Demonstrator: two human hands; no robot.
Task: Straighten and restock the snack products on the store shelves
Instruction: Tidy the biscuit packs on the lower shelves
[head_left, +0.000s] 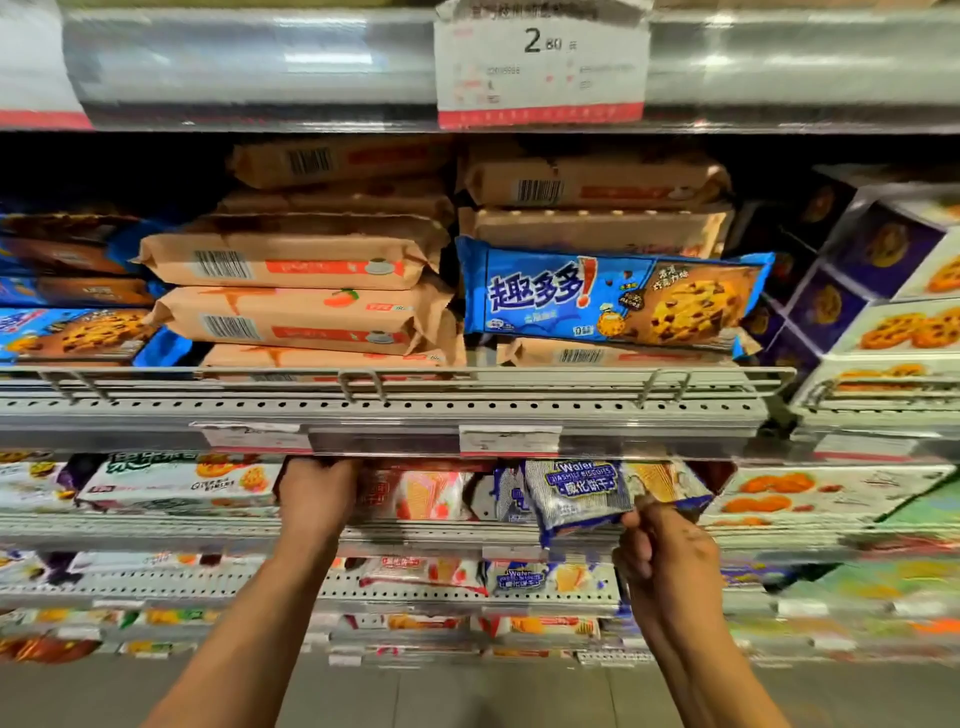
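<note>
So both my arms reach up to the second shelf from the top in view. My right hand (655, 540) pinches the lower right edge of a blue wafer pack (581, 493), fingers curled round the wrapper; the pack is tilted, its lower corner hanging out over the shelf rail (415, 535) in front of more blue wafer packs. My left hand (318, 488) reaches into the same shelf just left of the pink wafer packs (415, 493), fingers tucked under the shelf lip above, so I cannot tell if they grip anything. Left of that hand lies a white-and-green biscuit box (182, 480).

One shelf up, tan biscuit packs (296, 270) sit stacked in two piles, barcodes facing out. A blue chocolate-chip cookie pack (613, 299) lies across the right pile, slightly slanted. More blue cookie packs (67, 332) are at far left, purple-and-white cookie boxes (883, 291) at far right. A price tag (540, 67) reading 2.80 hangs on the top rail.
</note>
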